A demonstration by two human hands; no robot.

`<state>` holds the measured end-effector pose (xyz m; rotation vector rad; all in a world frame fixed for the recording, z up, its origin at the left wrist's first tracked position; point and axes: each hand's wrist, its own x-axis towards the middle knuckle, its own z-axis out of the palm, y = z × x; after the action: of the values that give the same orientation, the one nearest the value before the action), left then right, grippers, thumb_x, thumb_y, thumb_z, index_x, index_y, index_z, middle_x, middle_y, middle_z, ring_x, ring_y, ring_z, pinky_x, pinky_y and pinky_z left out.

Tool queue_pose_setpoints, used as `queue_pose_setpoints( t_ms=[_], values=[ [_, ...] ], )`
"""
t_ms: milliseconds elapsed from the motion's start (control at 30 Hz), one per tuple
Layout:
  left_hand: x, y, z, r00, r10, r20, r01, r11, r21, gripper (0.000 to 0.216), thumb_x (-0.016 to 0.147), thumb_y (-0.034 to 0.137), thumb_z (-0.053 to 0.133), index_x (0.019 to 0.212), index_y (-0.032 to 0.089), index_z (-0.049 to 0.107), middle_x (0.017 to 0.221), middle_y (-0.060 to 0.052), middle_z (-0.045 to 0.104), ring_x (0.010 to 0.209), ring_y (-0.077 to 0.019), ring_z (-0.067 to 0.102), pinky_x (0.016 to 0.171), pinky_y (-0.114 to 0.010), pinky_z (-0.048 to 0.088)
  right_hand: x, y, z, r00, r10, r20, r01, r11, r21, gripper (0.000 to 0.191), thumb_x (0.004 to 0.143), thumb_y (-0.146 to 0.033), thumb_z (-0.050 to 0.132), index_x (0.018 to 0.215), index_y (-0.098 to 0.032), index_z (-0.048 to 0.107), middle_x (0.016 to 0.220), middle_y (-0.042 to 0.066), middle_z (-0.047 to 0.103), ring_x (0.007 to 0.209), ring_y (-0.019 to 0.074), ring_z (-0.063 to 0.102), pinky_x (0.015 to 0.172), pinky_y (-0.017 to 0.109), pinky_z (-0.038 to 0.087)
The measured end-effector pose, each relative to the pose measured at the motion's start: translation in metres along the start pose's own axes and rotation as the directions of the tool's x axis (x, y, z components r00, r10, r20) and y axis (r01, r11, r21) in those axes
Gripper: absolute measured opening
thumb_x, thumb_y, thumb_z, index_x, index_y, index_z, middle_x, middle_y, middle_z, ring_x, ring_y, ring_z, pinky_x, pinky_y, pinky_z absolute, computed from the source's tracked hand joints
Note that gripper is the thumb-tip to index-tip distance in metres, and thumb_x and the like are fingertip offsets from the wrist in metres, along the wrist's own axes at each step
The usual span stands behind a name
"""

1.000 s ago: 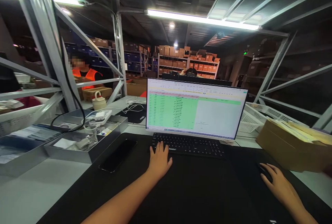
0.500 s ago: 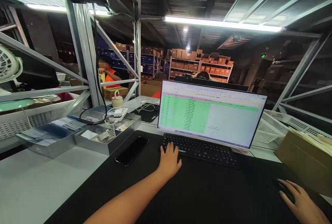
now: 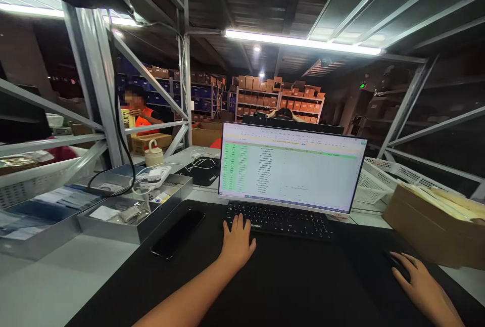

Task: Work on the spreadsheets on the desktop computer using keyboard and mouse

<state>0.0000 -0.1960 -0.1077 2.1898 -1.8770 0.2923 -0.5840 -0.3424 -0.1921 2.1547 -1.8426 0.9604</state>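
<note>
My left hand (image 3: 235,246) rests with spread fingers at the left front end of a black keyboard (image 3: 293,223), fingertips on the keys there. At the right, my right hand (image 3: 420,281) is curled over a black computer mouse (image 3: 400,268), which is partly hidden under the fingers. Behind the keyboard stands a monitor (image 3: 314,178) displaying a spreadsheet, with green fill in its left columns and one green row near the top. Keyboard, mouse and both hands are on a large black desk mat (image 3: 303,281). A black phone (image 3: 178,233) lies left of my left hand.
Grey trays (image 3: 113,226) hold papers, bagged items and a white charger at the left. A cardboard box (image 3: 428,223) of papers and white baskets (image 3: 369,185) stand at the right. Beyond the metal frame (image 3: 185,64), a person in orange (image 3: 146,117) holds something yellow; another person's head shows behind the monitor.
My view has turned slightly right. On the monitor, the broad green block has shrunk to the left columns, leaving the middle columns white. Both hands keep their places on the keyboard and mouse.
</note>
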Motion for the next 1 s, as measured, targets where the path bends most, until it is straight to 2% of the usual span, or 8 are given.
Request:
queue_pose_setpoints(
  t_ms=[200,500,1000],
  values=[
    [0.0,0.002,-0.007,0.999,-0.008,0.041,0.007,1.0,0.008,0.061,0.089,0.034,0.044,0.146,0.013,0.045,0.158,-0.022,0.034,0.147,-0.0365,0.029,0.117,-0.066,0.021,-0.003,-0.007,-0.006,0.998,0.068,-0.006,-0.068,0.995,-0.07,0.062,0.081,-0.06,0.037,0.122,-0.023,0.064,0.128,0.014,0.057,0.118,0.0323,0.06,0.097,0.047,0.051],
    [0.0,0.003,-0.008,1.0,-0.007,0.029,0.006,0.999,0.04,0.059,0.089,0.034,0.043,0.145,0.014,0.047,0.158,-0.021,0.035,0.147,-0.0362,0.03,0.117,-0.066,0.022,-0.002,-0.015,-0.011,0.996,0.085,-0.017,-0.086,0.995,-0.058,0.059,0.08,-0.056,0.038,0.12,-0.021,0.065,0.127,0.015,0.056,0.122,0.0323,0.057,0.102,0.047,0.048],
    [0.001,0.004,-0.01,0.999,-0.006,0.037,0.004,0.998,0.065,0.059,0.09,0.034,0.042,0.145,0.013,0.047,0.158,-0.021,0.035,0.147,-0.0361,0.031,0.116,-0.065,0.024,-0.005,-0.018,-0.01,0.994,0.104,-0.043,-0.108,0.989,-0.099,0.056,0.084,-0.051,0.038,0.124,-0.022,0.063,0.13,0.014,0.055,0.121,0.0306,0.058,0.1,0.046,0.05]
  ],
)
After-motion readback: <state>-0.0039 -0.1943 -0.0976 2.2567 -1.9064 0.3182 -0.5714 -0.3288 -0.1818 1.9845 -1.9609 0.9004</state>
